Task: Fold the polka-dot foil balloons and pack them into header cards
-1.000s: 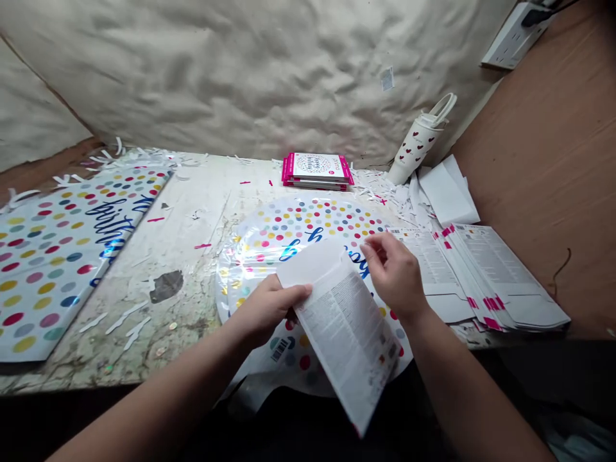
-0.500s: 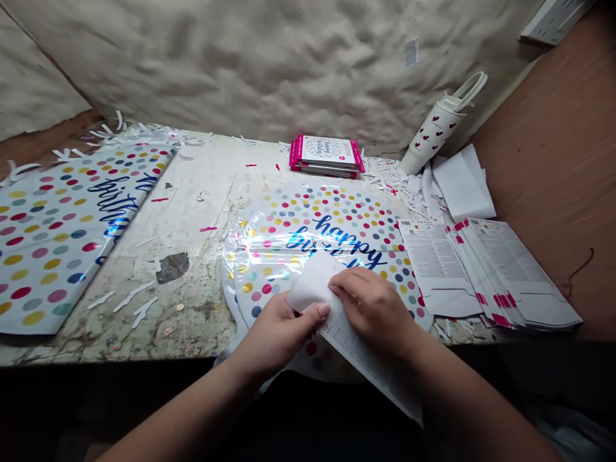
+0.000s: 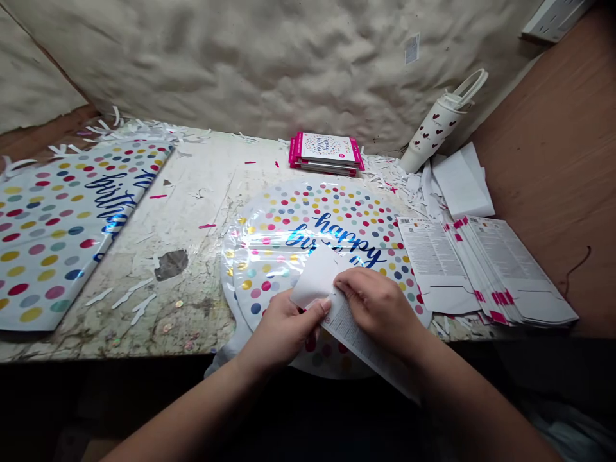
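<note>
Between my hands is a white printed paper envelope (image 3: 318,277), held at a slant with its lower end toward my body. My left hand (image 3: 289,326) grips its left side, thumb pressed on top. The fingers of my right hand (image 3: 378,305) pinch its right edge near the flap end. Beneath lies a flat round foil balloon (image 3: 269,240) with colored dots and blue "happy birthday" lettering, partly covered by the envelope and my hands. Similar printed envelopes (image 3: 433,263) lie in an overlapping row on the right.
A stack of pink-edged packets (image 3: 327,154) sits at the back. A white tumbler with hearts (image 3: 433,131) leans at the back right, by paper scraps (image 3: 382,176) and a white sheet (image 3: 462,183). Another dotted foil balloon (image 3: 62,237) lies at the left of the worn table (image 3: 192,192).
The envelope has shifted slightly right and its lower end has risen a little. Both hands keep their hold on it. The view has tilted slightly.
</note>
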`<state>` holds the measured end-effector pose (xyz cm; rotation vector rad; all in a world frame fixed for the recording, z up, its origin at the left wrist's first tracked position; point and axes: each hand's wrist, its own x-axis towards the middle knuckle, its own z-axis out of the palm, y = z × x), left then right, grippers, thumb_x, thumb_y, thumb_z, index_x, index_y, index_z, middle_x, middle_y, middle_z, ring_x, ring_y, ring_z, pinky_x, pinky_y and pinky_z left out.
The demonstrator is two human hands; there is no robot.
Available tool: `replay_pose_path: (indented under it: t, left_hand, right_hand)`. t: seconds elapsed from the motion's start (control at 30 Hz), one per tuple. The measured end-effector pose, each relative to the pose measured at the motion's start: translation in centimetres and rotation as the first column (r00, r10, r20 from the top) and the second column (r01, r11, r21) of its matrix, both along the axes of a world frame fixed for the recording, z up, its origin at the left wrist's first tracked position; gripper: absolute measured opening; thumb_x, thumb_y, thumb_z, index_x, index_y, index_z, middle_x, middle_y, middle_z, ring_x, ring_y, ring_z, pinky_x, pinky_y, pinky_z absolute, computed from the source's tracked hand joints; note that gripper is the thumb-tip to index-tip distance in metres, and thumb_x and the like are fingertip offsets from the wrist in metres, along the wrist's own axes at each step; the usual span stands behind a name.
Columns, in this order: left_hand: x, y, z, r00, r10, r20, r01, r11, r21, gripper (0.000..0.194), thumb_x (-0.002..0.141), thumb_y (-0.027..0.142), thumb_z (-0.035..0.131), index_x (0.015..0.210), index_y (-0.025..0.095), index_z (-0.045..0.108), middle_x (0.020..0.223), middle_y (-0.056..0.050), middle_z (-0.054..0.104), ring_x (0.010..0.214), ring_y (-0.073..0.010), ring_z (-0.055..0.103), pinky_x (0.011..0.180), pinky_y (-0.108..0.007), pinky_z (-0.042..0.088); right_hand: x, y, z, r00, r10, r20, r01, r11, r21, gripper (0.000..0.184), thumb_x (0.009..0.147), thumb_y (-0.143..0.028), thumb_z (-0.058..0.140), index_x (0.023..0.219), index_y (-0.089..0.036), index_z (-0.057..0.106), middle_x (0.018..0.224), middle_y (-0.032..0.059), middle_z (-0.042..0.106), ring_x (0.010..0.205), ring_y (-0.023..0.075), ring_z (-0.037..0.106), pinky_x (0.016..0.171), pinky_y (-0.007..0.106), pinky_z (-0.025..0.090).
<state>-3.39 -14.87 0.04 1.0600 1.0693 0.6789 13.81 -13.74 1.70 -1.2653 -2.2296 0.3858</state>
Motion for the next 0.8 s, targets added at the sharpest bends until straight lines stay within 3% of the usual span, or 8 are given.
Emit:
replay_pose_path:
  t: [0.1,0.23,0.3,0.57,0.63,0.7,0.8]
  left_hand:
    - [0.0,0.2,0.1,1.000,0.021,-0.008,-0.021,1.000,-0.010,0.037,0.079,0.039,0.057,0.053,0.013,0.052,0.041,0.003,0.050,0.036,-0.0071,0.044,0.038,-0.018,0.030]
    - [0.1,0.4,0.7,0.999,0.024,-0.039,-0.025,1.000,-0.002,0.034,0.078,0.035,0.059,0.053,0.013,0.053,0.040,0.003,0.051,0.035,-0.0061,0.042,0.038,-0.017,0.030]
    - [0.1,0.4,0.9,0.998,0.017,-0.062,-0.017,1.000,-0.008,0.033,0.078,0.035,0.058,0.054,0.013,0.054,0.041,0.002,0.053,0.036,-0.0070,0.044,0.039,-0.017,0.031]
    - [0.3,0.1,0.3,0.993,-0.007,-0.119,0.007,1.000,0.005,0.030,0.078,0.039,0.057,0.064,0.013,0.056,0.046,0.000,0.057,0.042,-0.0118,0.051,0.042,-0.021,0.037]
    - [0.3,0.1,0.3,0.994,-0.013,-0.104,0.012,1.000,-0.013,0.030,0.079,0.040,0.057,0.066,0.013,0.056,0.048,0.000,0.058,0.042,-0.0119,0.052,0.044,-0.022,0.039]
    - [0.2,0.2,0.3,0.996,-0.025,-0.091,0.021,0.999,-0.046,0.029,0.079,0.039,0.057,0.067,0.013,0.057,0.050,-0.001,0.061,0.042,-0.0118,0.053,0.044,-0.022,0.040]
    - [-0.1,0.5,0.4,0.997,0.006,-0.073,-0.009,0.999,-0.052,0.026,0.079,0.035,0.057,0.069,0.012,0.058,0.050,-0.001,0.062,0.044,-0.0108,0.055,0.046,-0.020,0.042]
  right_hand:
    - [0.4,0.0,0.0,0.999,0.047,-0.012,-0.048,0.999,-0.013,0.018,0.087,-0.012,0.045,0.097,-0.017,0.060,0.090,0.0048,0.066,0.083,0.0152,0.061,0.075,0.026,0.048]
    - [0.0,-0.5,-0.1,0.978,0.076,0.196,-0.118,0.970,0.212,0.024,0.087,-0.010,0.038,0.082,-0.013,0.061,0.081,0.0102,0.064,0.081,0.0200,0.058,0.072,0.031,0.047]
    - [-0.2,-0.7,-0.1,0.960,0.070,0.270,-0.144,0.953,0.265,0.027,0.086,-0.008,0.036,0.075,-0.014,0.059,0.077,0.0108,0.061,0.079,0.0205,0.056,0.070,0.031,0.046]
    - [-1.3,-1.3,-0.1,0.931,0.024,0.364,-0.131,0.953,0.273,0.023,0.083,-0.008,0.037,0.071,-0.014,0.056,0.071,0.0093,0.056,0.069,0.0201,0.050,0.062,0.031,0.044]
    - [-0.1,-0.9,-0.1,0.938,-0.050,0.342,-0.064,0.947,0.314,0.022,0.082,-0.007,0.036,0.079,-0.013,0.057,0.077,0.0112,0.058,0.074,0.0215,0.052,0.066,0.033,0.045]
    - [2.6,-0.3,0.3,0.918,-0.253,0.305,0.119,0.910,0.397,0.022,0.082,-0.008,0.036,0.087,-0.011,0.057,0.082,0.0130,0.060,0.079,0.0230,0.054,0.070,0.035,0.047]
    - [7.4,0.3,1.3,0.709,-0.643,0.288,0.491,0.744,0.453,0.018,0.082,-0.015,0.042,0.087,-0.013,0.060,0.081,0.0124,0.062,0.075,0.0257,0.057,0.066,0.039,0.048]
